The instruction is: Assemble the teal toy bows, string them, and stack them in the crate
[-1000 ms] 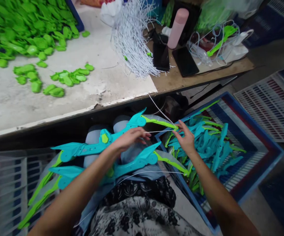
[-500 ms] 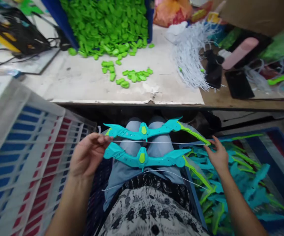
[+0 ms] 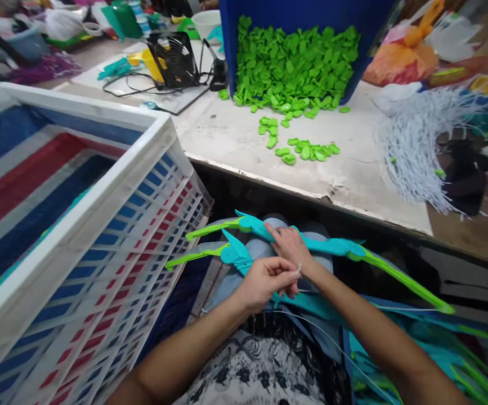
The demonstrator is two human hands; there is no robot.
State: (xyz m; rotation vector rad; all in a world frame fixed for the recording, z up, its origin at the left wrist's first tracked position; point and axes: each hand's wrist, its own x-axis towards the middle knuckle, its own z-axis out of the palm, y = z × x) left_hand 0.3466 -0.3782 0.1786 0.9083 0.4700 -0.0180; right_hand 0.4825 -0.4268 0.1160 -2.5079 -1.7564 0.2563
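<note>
Two turquoise toy bows with lime-green limb tips lie across my lap. My right hand reaches over the farther toy bow and grips it near its middle, covering the centre. Just in front, my left hand is closed in a pinch on the end of a thin white string. The nearer toy bow is partly hidden under both hands and my right forearm. Its white string hangs slack over my lap.
A white plastic crate lined with striped sheeting stands left. On the table are a blue bin of green pieces, loose green pieces, a bundle of white strings and a small black fan. More bows fill a container at lower right.
The view has turned left. My right hand has moved from the right tip of the farther bow to its middle. My left hand has brought the string end inward from the left tip.
</note>
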